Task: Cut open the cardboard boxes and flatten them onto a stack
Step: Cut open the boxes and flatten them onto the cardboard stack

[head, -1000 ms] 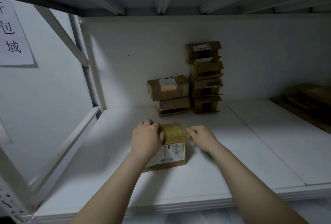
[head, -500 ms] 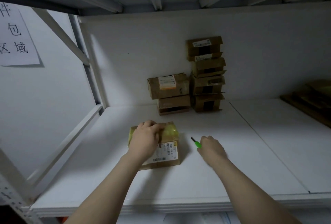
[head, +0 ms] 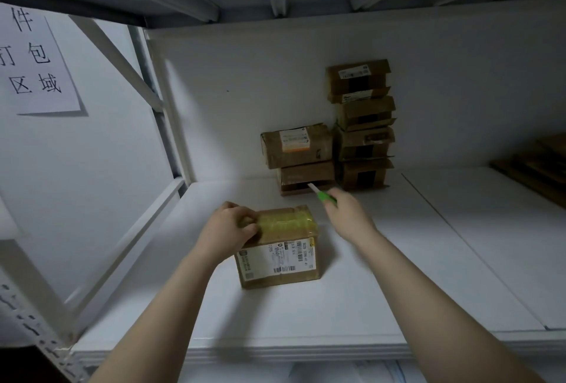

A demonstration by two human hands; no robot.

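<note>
A small cardboard box (head: 280, 257) sealed with yellowish tape and bearing a white shipping label stands on the white shelf (head: 352, 300) in front of me. My left hand (head: 228, 229) grips its top left corner, fingers curled over the taped top. My right hand (head: 347, 214) is raised to the right of the box and holds a green utility knife (head: 323, 195), whose blade points up and to the left, clear of the box.
Against the back wall stand two stacks of taped cardboard boxes: a short one (head: 298, 157) and a taller one (head: 361, 124). Flattened brown cardboard (head: 536, 168) lies at the far right. A paper sign (head: 33, 61) hangs on the left wall by the rack's diagonal brace (head: 119, 59).
My right hand has lifted off the shelf with the green knife and moved up and away from me. My left hand has stayed on the box's top.
</note>
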